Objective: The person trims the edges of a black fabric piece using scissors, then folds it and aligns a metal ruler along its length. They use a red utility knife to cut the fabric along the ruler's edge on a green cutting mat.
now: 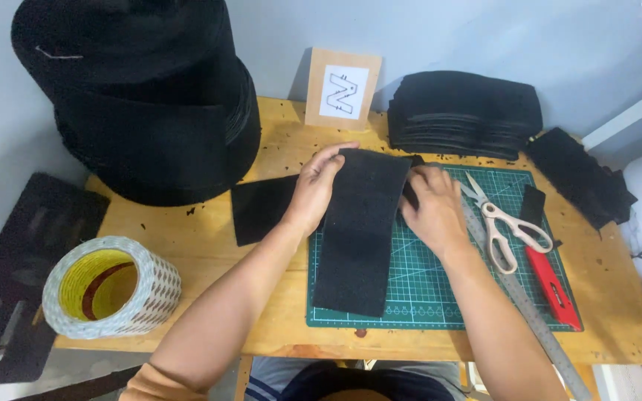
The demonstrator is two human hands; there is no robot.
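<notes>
A long black felt strip (pixel 358 238) lies lengthwise on the green cutting mat (pixel 440 289). My left hand (pixel 315 187) grips the strip's upper left edge, fingers curled over its top corner. My right hand (pixel 432 206) rests flat on the mat at the strip's upper right edge, fingers touching a small dark piece tucked beside it. Another black felt square (pixel 260 208) lies on the wooden table (pixel 187 238) just left of my left hand.
White-handled scissors (pixel 501 226), a red utility knife (pixel 553 288) and a metal ruler (pixel 529 312) lie right of my right hand. A tape roll (pixel 111 286) sits front left, a big black felt roll (pixel 150 96) back left, stacked felt pieces (pixel 464 113) and a small card (pixel 342 89) behind.
</notes>
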